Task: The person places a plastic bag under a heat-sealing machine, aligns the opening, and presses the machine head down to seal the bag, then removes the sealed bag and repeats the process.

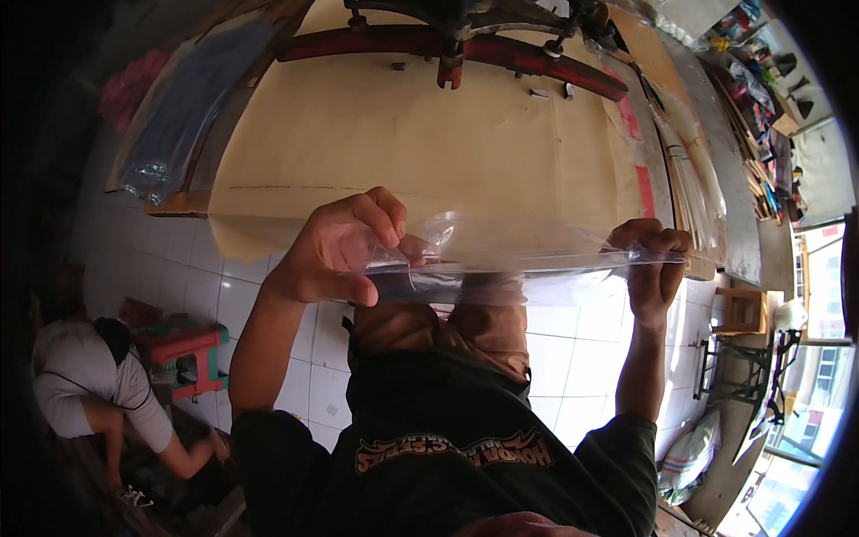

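- White tiled floor [568,349] showed below and between the hands, past the near edge of the worktable.
- The worktable, under a tan covering sheet [403,134], spread ahead of both hands; the broad stretch beyond them gave open room to move forward.
- A wooden table edge [179,208] ran out left of the left hand, while a stack of pale strips [693,192] lay just beyond the right hand, leaving less side room there.
- A machine with a curved red bar [376,41] stood well ahead of both hands, limiting reach at the far end.
- A co-worker [76,367] bent low, well apart to the left of the left hand.
- The clear plastic film [528,261] stretched between the hands, at the table's near edge; the step in hand seemed to be holding it out lengthwise, and a next move would call for even tension, lest it crease.
- The left hand [353,246] curved around the film's left end, thumb and forefinger wide apart; whether its other fingers pinched could not be told.
- The right hand [651,255] had its fingers closed on the right end.
- Small metal pieces [539,93] lay far ahead, near the red bar.
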A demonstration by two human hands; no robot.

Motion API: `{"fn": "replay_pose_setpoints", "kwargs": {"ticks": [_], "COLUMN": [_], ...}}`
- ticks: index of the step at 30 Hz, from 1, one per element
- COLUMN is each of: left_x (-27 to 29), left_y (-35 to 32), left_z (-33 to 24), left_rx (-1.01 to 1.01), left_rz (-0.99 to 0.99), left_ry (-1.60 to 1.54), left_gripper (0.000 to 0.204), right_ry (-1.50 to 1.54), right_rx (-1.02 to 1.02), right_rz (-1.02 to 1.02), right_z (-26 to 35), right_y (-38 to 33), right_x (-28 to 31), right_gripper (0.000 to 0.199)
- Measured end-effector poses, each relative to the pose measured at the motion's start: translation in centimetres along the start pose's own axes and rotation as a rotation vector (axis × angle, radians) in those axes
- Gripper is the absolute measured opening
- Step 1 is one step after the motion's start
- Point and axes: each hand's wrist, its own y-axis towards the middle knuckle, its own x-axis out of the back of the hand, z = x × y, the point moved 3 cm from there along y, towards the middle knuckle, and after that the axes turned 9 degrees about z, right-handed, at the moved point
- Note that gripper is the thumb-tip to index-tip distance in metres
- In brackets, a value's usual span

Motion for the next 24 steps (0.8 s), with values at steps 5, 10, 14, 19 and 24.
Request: {"fn": "replay_pose_setpoints", "kwargs": {"ticks": [5, 10, 14, 19, 24], "left_x": [-0.1, -0.3, -0.4, -0.6, -0.1], "left_y": [-0.3, 0.2, 0.6, 0.3, -0.1], "left_z": [2.7, 4.2, 3.2, 2.8, 2.3], "left_rx": [-0.165, -0.238, -0.126, -0.084, -0.026], "left_rz": [-0.065, -0.141, -0.345, -0.458, -0.566], "left_ry": [-0.137, -0.303, 0.011, 0.421, 0.368], "left_gripper": [0.029, 0.024, 0.033, 0.033, 0.031], "right_ry": [0.096, 0.07, 0.065, 0.084, -0.028], "right_rx": [0.07, 0.064, -0.067, -0.123, -0.175], "right_rz": [-0.024, -0.09, -0.166, -0.052, 0.07], "right_z": [0.3, 0.1, 0.4, -0.2, 0.9], "right_y": [0.1, -0.1, -0.5, -0.7, 0.2], "right_x": [-0.2, -0.1, -0.1, 0.2, 0.2], "right_gripper": [0.011, 0.011, 0.014, 0.029, 0.041]}}
